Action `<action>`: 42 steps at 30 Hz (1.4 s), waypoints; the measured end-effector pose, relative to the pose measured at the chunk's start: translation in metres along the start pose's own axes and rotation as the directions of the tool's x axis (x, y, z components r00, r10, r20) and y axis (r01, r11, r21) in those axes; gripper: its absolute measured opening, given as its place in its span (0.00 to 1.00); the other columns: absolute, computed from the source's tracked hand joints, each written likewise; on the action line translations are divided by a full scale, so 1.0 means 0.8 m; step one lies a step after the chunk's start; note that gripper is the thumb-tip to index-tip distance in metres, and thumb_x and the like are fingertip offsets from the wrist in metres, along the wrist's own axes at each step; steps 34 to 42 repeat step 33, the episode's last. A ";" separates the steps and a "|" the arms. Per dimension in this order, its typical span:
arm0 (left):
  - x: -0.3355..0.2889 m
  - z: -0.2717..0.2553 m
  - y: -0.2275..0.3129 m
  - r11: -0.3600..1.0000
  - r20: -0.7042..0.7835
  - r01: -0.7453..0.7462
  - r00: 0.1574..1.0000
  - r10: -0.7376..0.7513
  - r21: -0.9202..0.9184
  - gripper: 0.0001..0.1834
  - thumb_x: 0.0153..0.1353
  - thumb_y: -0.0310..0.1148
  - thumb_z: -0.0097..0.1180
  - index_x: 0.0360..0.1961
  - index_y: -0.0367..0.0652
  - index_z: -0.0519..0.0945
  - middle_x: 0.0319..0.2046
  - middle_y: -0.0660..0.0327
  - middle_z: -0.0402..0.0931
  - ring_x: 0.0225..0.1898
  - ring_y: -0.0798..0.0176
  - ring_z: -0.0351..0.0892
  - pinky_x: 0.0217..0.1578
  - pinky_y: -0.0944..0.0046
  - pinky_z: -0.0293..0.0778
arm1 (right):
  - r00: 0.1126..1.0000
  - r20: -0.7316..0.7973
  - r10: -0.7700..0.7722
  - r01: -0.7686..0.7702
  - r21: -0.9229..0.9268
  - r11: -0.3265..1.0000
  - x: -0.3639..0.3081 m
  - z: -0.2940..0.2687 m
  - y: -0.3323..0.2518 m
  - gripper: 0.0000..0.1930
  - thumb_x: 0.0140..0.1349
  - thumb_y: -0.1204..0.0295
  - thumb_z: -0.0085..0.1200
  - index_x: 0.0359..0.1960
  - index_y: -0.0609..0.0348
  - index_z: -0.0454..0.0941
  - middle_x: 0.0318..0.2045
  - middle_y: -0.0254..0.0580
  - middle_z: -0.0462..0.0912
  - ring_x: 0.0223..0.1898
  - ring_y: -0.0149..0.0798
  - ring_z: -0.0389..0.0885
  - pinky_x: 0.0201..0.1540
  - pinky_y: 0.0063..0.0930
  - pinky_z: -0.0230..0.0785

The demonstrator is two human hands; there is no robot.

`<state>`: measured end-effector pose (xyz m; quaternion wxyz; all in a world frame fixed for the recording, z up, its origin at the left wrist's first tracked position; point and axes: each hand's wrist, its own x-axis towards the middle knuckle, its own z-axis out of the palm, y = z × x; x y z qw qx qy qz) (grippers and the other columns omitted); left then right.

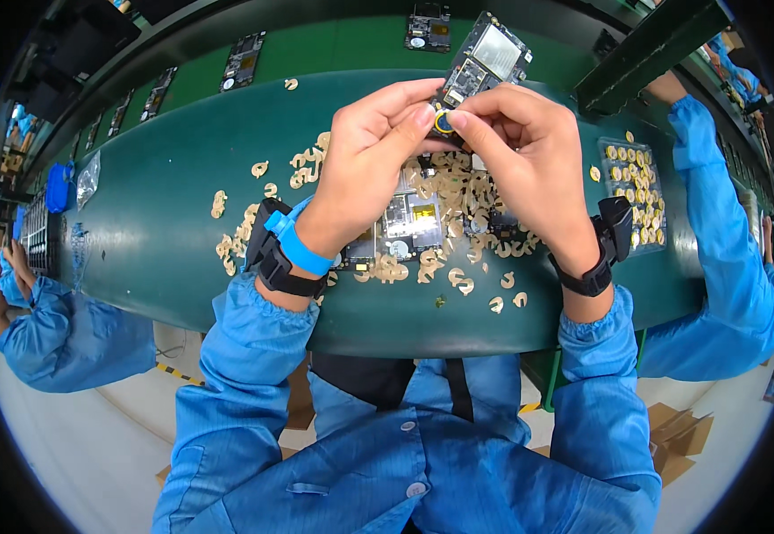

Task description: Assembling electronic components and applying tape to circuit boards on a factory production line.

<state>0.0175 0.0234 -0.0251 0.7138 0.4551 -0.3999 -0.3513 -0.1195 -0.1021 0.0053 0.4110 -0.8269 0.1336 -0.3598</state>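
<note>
Both my hands are raised above the green conveyor belt (156,222). My right hand (520,151) grips a dark circuit board (485,60) with a silver shield, tilted upward. My left hand (369,147) pinches a small round yellow-and-black part (443,122) against the board's lower edge, where both sets of fingertips meet. Under my hands on the belt lies another circuit board (409,222) amid many tan peeled backing scraps (391,267). Each wrist wears a black band, the left also a blue strap.
A clear tray (633,182) of several small round parts sits at the right. More circuit boards (243,60) ride the belt's far side. A person in blue works at the left (40,329), another blue sleeve (716,231) reaches in at the right.
</note>
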 end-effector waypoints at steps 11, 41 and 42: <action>-0.003 0.007 0.003 0.999 -0.025 -0.028 0.999 0.029 0.033 0.23 0.73 0.24 0.55 0.67 0.27 0.71 0.55 0.47 0.82 0.54 0.60 0.84 0.53 0.61 0.85 | 0.999 0.001 -0.043 0.043 -0.016 0.999 -0.003 0.003 0.003 0.05 0.59 0.76 0.67 0.31 0.66 0.85 0.22 0.38 0.83 0.20 0.25 0.74 0.26 0.23 0.67; 0.000 0.007 0.004 0.997 -0.050 -0.044 0.998 0.047 0.064 0.22 0.73 0.21 0.53 0.66 0.26 0.71 0.54 0.47 0.82 0.53 0.60 0.85 0.52 0.61 0.86 | 0.997 -0.040 -0.072 0.071 -0.016 0.997 -0.003 0.007 0.006 0.04 0.58 0.79 0.68 0.33 0.64 0.86 0.23 0.36 0.81 0.20 0.26 0.72 0.25 0.22 0.65; 0.000 0.007 0.004 0.997 -0.050 -0.044 0.998 0.047 0.064 0.22 0.73 0.21 0.53 0.66 0.26 0.71 0.54 0.47 0.82 0.53 0.60 0.85 0.52 0.61 0.86 | 0.997 -0.040 -0.072 0.071 -0.016 0.997 -0.003 0.007 0.006 0.04 0.58 0.79 0.68 0.33 0.64 0.86 0.23 0.36 0.81 0.20 0.26 0.72 0.25 0.22 0.65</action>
